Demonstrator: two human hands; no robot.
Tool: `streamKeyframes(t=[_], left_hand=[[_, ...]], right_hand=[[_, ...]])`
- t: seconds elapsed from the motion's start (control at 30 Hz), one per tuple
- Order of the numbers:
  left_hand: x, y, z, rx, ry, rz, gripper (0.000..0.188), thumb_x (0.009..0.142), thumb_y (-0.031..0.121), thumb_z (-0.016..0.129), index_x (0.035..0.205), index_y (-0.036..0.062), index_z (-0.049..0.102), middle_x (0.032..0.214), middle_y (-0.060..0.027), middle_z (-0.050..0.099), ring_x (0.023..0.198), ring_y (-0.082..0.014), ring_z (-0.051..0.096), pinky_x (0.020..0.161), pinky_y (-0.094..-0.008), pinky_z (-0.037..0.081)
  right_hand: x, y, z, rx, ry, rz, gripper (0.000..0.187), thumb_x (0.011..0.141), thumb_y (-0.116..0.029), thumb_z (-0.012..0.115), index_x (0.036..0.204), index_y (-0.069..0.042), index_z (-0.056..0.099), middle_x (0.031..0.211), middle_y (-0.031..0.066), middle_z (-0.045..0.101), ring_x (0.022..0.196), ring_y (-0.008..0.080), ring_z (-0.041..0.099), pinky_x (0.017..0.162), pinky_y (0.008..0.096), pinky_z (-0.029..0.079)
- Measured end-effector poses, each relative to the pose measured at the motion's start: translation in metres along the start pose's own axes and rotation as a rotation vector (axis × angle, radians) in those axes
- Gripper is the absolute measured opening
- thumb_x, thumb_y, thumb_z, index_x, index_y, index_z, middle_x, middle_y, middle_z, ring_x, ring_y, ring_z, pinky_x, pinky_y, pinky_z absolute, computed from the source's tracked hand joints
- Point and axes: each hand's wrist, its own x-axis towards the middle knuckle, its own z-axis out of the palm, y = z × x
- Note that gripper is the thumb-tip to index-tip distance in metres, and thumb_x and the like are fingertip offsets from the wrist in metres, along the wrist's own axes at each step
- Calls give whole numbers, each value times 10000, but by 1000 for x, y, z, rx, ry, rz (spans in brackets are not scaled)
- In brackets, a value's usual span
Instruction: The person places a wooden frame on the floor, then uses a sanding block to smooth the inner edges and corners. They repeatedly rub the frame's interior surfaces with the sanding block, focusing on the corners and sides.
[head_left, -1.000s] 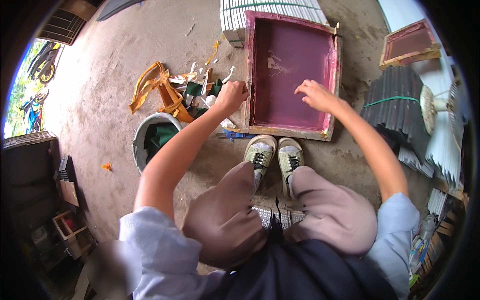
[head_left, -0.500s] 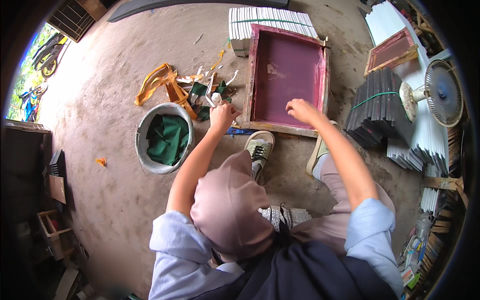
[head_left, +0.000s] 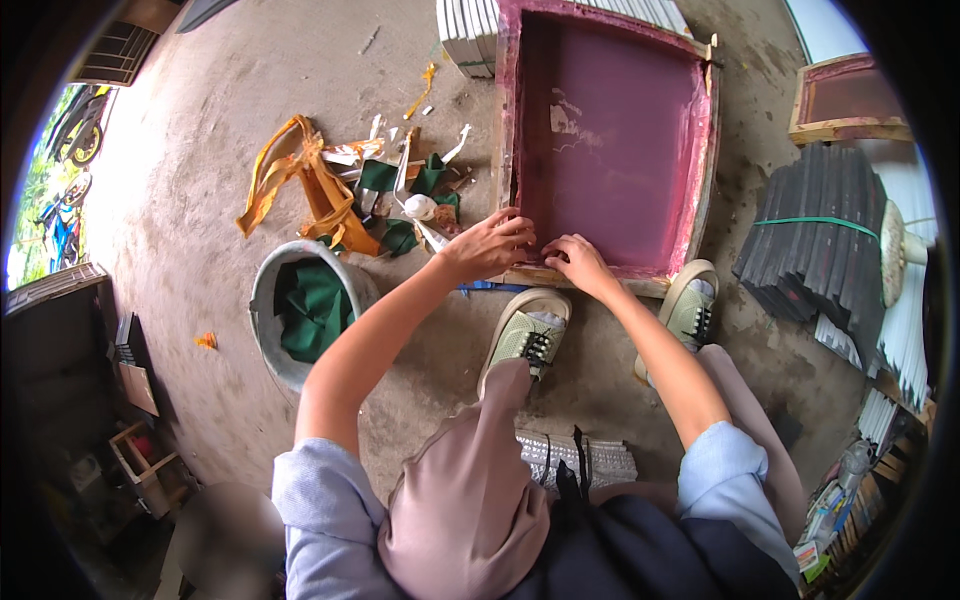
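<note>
A large screen-printing frame (head_left: 708, 150) with a purple mesh and pink-stained wooden edges stands in front of me, tilted against a bundle of white boards. Both my hands work at its near left corner. My left hand (head_left: 490, 245) bends its fingers over the left edge there. Just to the right, my right hand (head_left: 582, 265) is pinched at the inner side of the near edge. Whatever is between the fingertips of either hand is too small to make out. Beside my left hand lie a white crumpled lump (head_left: 419, 207) and scraps of green cloth (head_left: 379, 175).
A grey bucket (head_left: 262, 335) with green cloth (head_left: 310, 310) stands left of my left forearm. Orange strips (head_left: 325, 195) lie behind it. At right are strapped dark boards (head_left: 815, 235), a smaller frame (head_left: 850, 128) and white sheets. My shoes (head_left: 525, 335) flank the large frame's near edge.
My right hand has moved left and down to the frame's near left corner, close to my left hand. My left hand has shifted right onto that corner. The head view has moved closer.
</note>
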Motion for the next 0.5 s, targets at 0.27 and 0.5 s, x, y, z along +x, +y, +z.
streamKeyframes(t=[0.27,0.5], left_hand=[[35,-33,2,-105,-294,248,68,733,182,612,725,147,670,811,20,639,977,-182,590,1069,-407,332],[50,-25,16,-4,-526,120,59,716,165,624,713,106,629,766,12,613,787,-177,612,724,-288,500]], right_hand=[[0,3,-1,93,50,11,154,774,-131,662,909,-58,672,867,83,600,884,273,540,820,383,448],[3,-12,2,88,72,69,157,766,-120,659,906,-49,658,859,89,559,900,276,509,838,377,426]])
